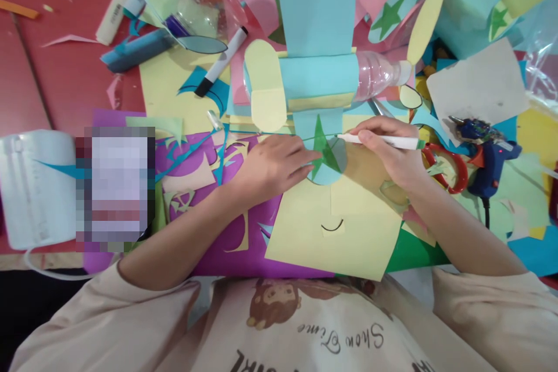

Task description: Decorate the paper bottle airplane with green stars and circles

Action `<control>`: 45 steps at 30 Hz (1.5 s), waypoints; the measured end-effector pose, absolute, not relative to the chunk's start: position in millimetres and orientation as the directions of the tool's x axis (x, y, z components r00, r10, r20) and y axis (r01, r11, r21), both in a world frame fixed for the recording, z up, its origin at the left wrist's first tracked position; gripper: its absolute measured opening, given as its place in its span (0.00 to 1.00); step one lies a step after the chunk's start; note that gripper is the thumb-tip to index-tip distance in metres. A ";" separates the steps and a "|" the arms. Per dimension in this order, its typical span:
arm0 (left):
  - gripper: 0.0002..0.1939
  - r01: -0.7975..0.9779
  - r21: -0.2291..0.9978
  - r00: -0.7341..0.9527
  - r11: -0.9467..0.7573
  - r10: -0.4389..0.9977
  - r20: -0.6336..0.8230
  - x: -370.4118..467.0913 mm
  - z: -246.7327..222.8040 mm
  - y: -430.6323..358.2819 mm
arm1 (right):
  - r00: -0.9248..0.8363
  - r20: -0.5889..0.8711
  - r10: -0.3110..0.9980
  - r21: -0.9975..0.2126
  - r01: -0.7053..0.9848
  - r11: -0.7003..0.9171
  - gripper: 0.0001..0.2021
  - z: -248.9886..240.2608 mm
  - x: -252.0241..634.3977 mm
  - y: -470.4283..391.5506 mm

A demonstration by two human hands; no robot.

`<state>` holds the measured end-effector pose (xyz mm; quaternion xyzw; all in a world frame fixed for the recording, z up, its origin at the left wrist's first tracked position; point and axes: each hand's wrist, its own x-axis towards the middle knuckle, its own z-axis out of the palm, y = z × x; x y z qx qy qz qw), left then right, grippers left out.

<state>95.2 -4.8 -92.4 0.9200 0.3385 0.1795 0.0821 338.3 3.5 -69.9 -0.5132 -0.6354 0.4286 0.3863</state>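
My right hand [387,142] grips a white marker [399,141] with a green end, its tip close to a green star [323,151]. The star lies on the rounded end of a light blue paper strip [320,6]. My left hand [279,165] rests there with its fingers stretched out, the fingertips touching the star's left side. Just beyond my hands, a plastic bottle [372,75] wrapped in light blue paper lies on its side across the strip. Under it all is a pale yellow sheet [366,244] with a small curved black line.
To the right are a blue hot glue gun [490,165] and red-handled scissors [457,168]. At the left lie a phone [120,186] with a blurred screen and a white case [39,186]. A black-and-white marker [222,61] and paper scraps are scattered around on the red table [52,75].
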 end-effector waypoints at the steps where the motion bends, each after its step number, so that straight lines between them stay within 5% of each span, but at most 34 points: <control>1: 0.13 0.559 0.234 0.743 -0.795 0.606 0.284 96.4 -91.7 -6.9 | -0.170 0.052 0.984 -0.939 0.327 0.107 0.06 -70.3 338.1 3.4; 9: 0.16 0.555 0.092 0.797 -0.827 0.560 0.226 101.3 -87.4 -17.2 | -0.239 -0.030 0.971 -0.945 0.324 0.051 0.07 -70.0 335.4 0.0; 25: 0.15 0.556 0.170 0.777 -0.814 0.582 0.241 100.7 -90.6 -15.1 | -0.359 -0.025 0.933 -0.892 0.429 0.141 0.06 -80.2 338.7 -4.4; 45: 0.14 0.539 0.179 0.762 -0.823 0.567 0.312 100.9 -90.9 -14.5 | -0.210 0.008 0.978 -0.877 0.469 0.108 0.05 -77.8 337.2 -2.0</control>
